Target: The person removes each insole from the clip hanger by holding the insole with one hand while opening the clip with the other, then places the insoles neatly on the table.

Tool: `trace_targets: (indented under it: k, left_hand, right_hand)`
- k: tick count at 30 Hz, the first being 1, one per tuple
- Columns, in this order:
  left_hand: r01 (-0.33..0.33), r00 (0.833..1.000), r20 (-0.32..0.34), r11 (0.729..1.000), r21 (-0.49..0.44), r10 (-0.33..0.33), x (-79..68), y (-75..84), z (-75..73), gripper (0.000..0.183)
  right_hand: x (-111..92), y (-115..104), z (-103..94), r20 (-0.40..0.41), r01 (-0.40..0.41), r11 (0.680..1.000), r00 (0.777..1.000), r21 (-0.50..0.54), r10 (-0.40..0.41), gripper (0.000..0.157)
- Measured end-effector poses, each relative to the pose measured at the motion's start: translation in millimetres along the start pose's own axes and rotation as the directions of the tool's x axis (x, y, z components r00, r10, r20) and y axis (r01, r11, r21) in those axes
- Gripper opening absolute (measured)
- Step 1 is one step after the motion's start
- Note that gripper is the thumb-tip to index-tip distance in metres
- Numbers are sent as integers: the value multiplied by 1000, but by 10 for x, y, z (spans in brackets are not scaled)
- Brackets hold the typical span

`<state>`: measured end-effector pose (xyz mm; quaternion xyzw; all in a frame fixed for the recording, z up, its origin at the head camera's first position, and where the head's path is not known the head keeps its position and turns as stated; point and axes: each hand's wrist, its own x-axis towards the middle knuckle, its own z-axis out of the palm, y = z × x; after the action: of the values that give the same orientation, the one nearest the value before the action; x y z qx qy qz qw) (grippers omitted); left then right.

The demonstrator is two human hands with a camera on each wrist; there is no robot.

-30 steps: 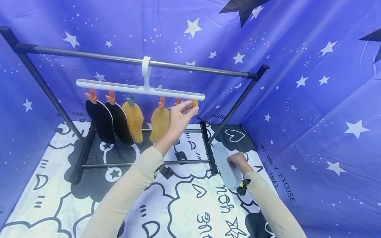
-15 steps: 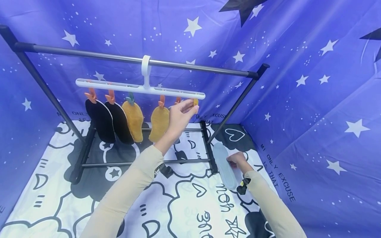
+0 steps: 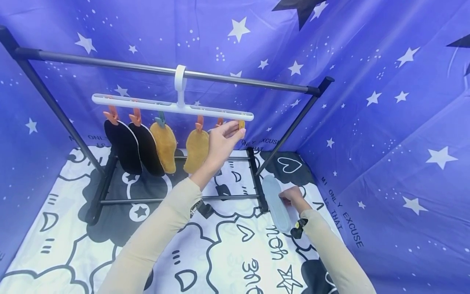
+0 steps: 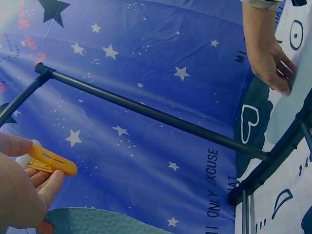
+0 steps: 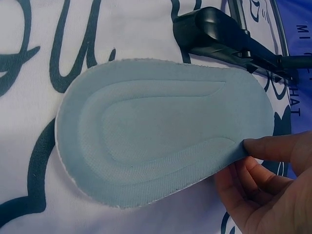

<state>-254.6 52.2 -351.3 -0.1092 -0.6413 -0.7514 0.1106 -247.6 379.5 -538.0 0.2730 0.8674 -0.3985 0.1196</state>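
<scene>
My left hand [image 3: 222, 143] pinches a yellow clothespin [image 4: 52, 162] under the right end of the white hanger [image 3: 147, 104]. Low on the right, my right hand [image 5: 268, 180] holds a light blue insole [image 5: 161, 126] by its side edge, thumb on top and fingers beneath. Two black insoles [image 3: 123, 149] and two mustard insoles [image 3: 163, 148] hang from the hanger on orange clips [image 3: 136, 117] and a green clip [image 3: 160, 119]. Beside my left hand, another blue insole [image 4: 107, 220] shows in the left wrist view; in the head view the hand mostly hides it.
The hanger hooks over the top bar [image 3: 235, 80] of a black metal rack, whose foot [image 3: 261, 200] stands close to the held insole. A white sheet [image 3: 205, 261] with black drawings covers the surface. Blue star-patterned cloth [image 3: 367, 134] rises behind and at the sides.
The head view has tilted slightly, so the rack sits a little higher in it. Both hands keep their hold on the clothespin and the insole.
</scene>
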Motion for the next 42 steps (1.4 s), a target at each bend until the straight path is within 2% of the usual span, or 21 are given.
trace_targets:
  k: [5, 14, 20, 27, 33, 42]
  left_hand:
    - [0, 1000, -3, 1000, -6, 0, 8, 14, 4, 38]
    - [10, 1000, -8, 1000, -12, -10, 18, 21, 7, 38]
    - [14, 1000, -6, 1000, -24, -14, 21, 34, 4, 38]
    - [42, 999, -7, 999, -29, -42, 5, 54, 1, 40]
    - [40, 999, -6, 999, -17, -40, -4, 52, 5, 40]
    - [44, 999, 8, 999, -33, -44, -31, 52, 20, 41]
  right_hand:
    - [-6, -11, -11, 4, 4, 1000, 1000, 18, -4, 11]
    - [-5, -39, -10, 5, 5, 999, 1000, 34, -5, 12]
    - [-1, -58, -14, 17, -15, 998, 1000, 67, 14, 6]
    - [18, -38, -20, 33, -40, 995, 999, 86, 38, 8]
    - [19, -23, -10, 19, -44, 995, 999, 87, 43, 18]
    - [-22, -14, -10, 25, -63, 993, 998, 101, 61, 20]
